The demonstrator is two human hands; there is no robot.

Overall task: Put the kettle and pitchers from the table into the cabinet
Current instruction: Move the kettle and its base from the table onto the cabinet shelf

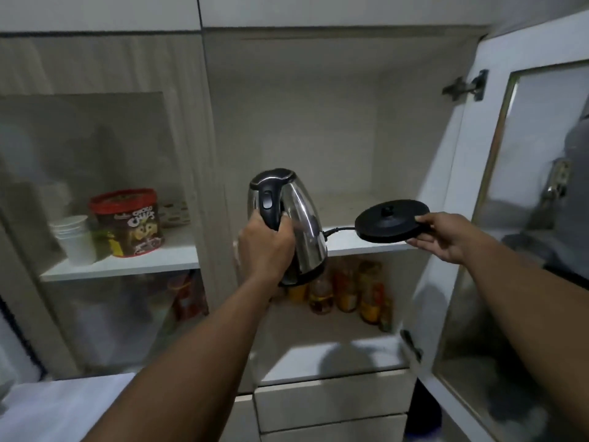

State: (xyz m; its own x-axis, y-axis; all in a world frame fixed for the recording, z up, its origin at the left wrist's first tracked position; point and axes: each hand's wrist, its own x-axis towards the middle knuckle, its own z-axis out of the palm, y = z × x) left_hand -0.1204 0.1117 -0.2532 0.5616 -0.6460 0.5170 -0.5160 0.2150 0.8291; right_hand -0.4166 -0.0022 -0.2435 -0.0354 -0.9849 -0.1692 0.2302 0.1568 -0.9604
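Note:
A steel electric kettle (299,224) with a black lid and handle hangs in the air before the open cabinet, tilted a little, and my left hand (266,247) grips its handle. My right hand (446,237) holds the kettle's round black base (389,223) by its right edge, level with the cabinet's upper shelf (360,245). A black cord (338,231) runs from the base behind the kettle. No pitchers are in view.
The cabinet's glass door (497,218) stands open at the right. Several bottles and jars (347,291) fill the back of the lower shelf. Behind the shut left glass door are a red cereal tub (130,221) and stacked white cups (75,239). Drawers (331,406) sit below.

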